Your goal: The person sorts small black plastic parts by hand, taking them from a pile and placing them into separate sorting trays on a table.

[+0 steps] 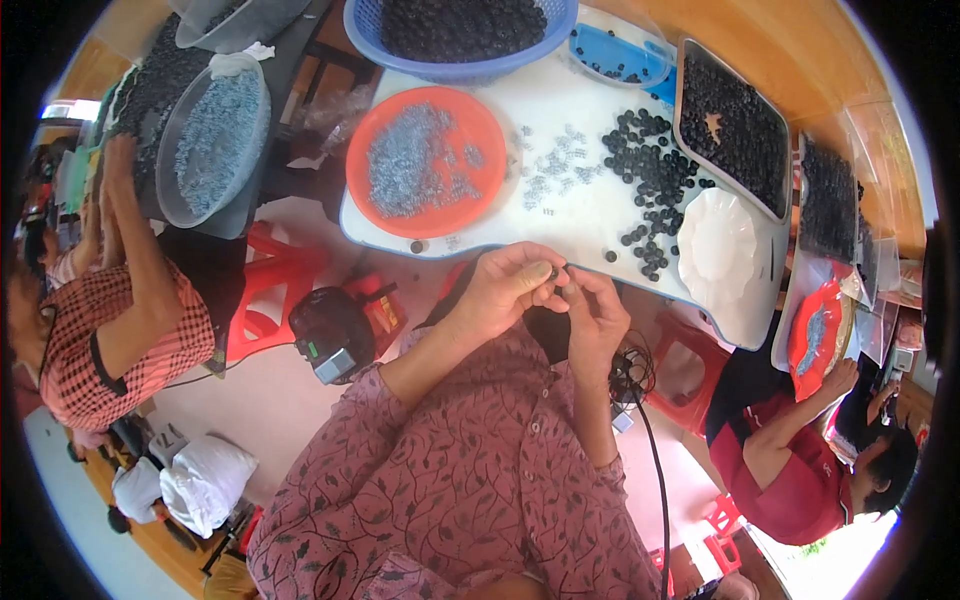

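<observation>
My left hand (507, 290) and my right hand (597, 318) meet just off the table's near edge. Their fingertips pinch a small dark round part (559, 273) between them, mostly hidden by the fingers. Beyond them, loose black round parts (640, 150) are scattered over the right of the white table (570, 222). Small clear-grey pieces (560, 165) lie at its middle, and more are heaped on an orange round plate (485, 125) to the left. One single dark part (417, 246) sits by the near edge below that plate.
At the back stand a blue basket (460, 72) of black parts and a blue tray (600, 48). A metal tray (680, 125) full of black parts and a white scalloped plate (716, 248) are at right. Co-workers sit on both sides. A black cable (655, 460) hangs at my right.
</observation>
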A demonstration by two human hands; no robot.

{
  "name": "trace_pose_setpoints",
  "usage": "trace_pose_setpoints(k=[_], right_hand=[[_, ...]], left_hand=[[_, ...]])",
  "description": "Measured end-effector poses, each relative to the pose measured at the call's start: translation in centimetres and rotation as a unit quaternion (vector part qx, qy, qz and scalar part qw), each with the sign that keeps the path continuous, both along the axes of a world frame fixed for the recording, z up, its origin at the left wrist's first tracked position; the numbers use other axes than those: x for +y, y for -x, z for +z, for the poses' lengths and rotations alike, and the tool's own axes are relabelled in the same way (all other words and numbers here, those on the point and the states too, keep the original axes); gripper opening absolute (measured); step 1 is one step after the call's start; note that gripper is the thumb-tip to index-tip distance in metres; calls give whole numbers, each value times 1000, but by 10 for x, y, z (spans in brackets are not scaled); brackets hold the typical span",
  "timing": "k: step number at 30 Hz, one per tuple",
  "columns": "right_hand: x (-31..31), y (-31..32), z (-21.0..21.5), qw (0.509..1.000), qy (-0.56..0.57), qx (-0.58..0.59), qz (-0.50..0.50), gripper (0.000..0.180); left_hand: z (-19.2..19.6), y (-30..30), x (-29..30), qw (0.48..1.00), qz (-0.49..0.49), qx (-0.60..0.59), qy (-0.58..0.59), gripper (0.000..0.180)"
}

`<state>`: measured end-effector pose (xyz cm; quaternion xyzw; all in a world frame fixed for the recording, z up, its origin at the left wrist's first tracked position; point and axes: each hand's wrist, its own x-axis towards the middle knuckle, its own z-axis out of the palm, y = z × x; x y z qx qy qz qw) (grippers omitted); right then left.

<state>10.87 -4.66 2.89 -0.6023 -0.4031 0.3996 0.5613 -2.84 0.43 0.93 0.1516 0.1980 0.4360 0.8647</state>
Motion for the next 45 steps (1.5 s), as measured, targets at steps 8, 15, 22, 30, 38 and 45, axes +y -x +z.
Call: trace_pose_setpoints(k=[8,15,22,30,38,45], right_hand=[[-5,1,-3,999,49,-5,-3,14],[-4,1,-3,999,13,-42,8,16],[4,5,2,993,-22,-118,5,14],[49,8,-16,920,-122,-373,-18,17],[69,16,-26,880,-37,-472,-18,14],[44,10,-14,887,-17,-461,-18,11]], left_hand=[[38,14,53,973,71,213,-48,27],[95,33,141,890,179,394,-142,31],[86,35,174,847,286,418,-161,56],[55,25,98,872,173,432,-154,28],[22,15,39,899,140,394,-128,25],[3,-5,23,863,93,466,-172,21]])
